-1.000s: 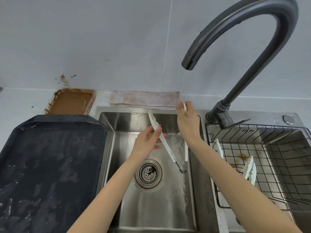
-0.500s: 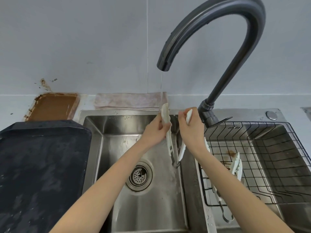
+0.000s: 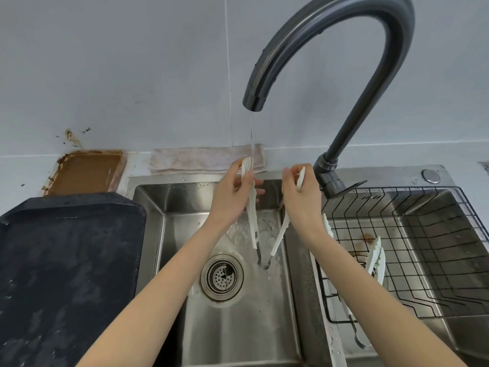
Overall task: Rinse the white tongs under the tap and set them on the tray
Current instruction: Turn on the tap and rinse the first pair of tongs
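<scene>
Presently the white tongs (image 3: 253, 223) hang hinge-down over the steel sink (image 3: 238, 327), their two arms spread into a V. The left hand (image 3: 232, 197) has its fingers (image 3: 255, 180) clenched around the tip of one arm, while the right hand (image 3: 301, 197) is closed on the tip of the other arm. A thin stream from the dark gooseneck tap (image 3: 344, 49) lands on the tip held by the left hand, at about 12 o'clock of the basin, and runs down that arm toward the hinge, which sits just at 3 o'clock of the drain (image 3: 221, 276).

To rinse well, the person would likely do best to keep the arms apart so water reaches the inner faces, then shift the other arm under the stream, since it appears to lie outside the flow. Turning each tip slowly should wash both sides. Keeping the hinge lowest lets the runoff drain into the basin rather than along the wrists.

The dark tray (image 3: 66, 260) waits at 9 o'clock of the basin, wet and bare. More white tongs (image 3: 375, 258) lie in the wire basket (image 3: 436, 234) at 3 o'clock.
</scene>
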{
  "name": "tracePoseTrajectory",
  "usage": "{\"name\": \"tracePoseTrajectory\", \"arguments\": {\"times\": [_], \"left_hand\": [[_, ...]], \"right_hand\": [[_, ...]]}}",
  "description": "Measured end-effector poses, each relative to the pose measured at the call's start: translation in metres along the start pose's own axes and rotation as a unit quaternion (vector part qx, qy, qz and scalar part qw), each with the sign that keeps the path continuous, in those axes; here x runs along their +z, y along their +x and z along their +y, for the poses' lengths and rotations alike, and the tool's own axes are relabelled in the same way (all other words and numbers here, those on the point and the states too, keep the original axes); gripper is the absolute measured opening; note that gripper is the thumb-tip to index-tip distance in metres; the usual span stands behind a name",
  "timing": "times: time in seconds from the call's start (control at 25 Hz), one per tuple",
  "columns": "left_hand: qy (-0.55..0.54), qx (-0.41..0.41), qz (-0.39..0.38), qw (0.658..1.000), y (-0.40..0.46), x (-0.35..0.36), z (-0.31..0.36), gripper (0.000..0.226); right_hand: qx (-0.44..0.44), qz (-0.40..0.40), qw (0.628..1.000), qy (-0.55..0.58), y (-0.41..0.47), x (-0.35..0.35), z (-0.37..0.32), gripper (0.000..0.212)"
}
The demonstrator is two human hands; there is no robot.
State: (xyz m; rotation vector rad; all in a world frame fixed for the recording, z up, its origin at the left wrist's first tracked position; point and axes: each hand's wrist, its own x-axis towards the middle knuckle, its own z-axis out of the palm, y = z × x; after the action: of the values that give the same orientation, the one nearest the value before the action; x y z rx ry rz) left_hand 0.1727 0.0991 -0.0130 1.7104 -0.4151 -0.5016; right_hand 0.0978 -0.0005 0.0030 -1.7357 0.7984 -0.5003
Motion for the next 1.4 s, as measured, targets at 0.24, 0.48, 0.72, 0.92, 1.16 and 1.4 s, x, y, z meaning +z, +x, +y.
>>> {"name": "tracePoseTrajectory", "arguments": {"times": [0.24,0.48,0.72,0.92,1.16,1.4], "left_hand": [[-0.197,-0.07,-0.043,0.977,-0.002,0.007,0.01,0.022],[-0.304,-0.158,-0.159,0.926,0.006,-0.004,0.019,0.02],[-0.448,-0.181,-0.157,0.861,0.009,-0.006,0.029,0.026],[-0.408,-0.226,-0.137,0.874,0.011,-0.003,0.023,0.026],[-0.302,-0.248,-0.072,0.918,0.017,-0.002,0.021,0.024],[-0.296,-0.228,0.028,0.927,0.028,-0.006,0.006,0.015]], "right_hand": [[0.024,0.007,0.998,0.059,0.005,0.007,0.006,0.018],[0.155,0.016,0.974,0.163,0.02,0.008,0.012,0.022],[0.36,-0.027,0.865,0.348,0.03,0.009,0.028,0.024],[0.338,-0.045,0.889,0.305,0.027,0.012,0.026,0.022],[0.282,-0.016,0.925,0.254,0.021,0.011,0.017,0.023],[0.16,-0.011,0.973,0.165,0.004,-0.004,-0.011,0.009]]}}
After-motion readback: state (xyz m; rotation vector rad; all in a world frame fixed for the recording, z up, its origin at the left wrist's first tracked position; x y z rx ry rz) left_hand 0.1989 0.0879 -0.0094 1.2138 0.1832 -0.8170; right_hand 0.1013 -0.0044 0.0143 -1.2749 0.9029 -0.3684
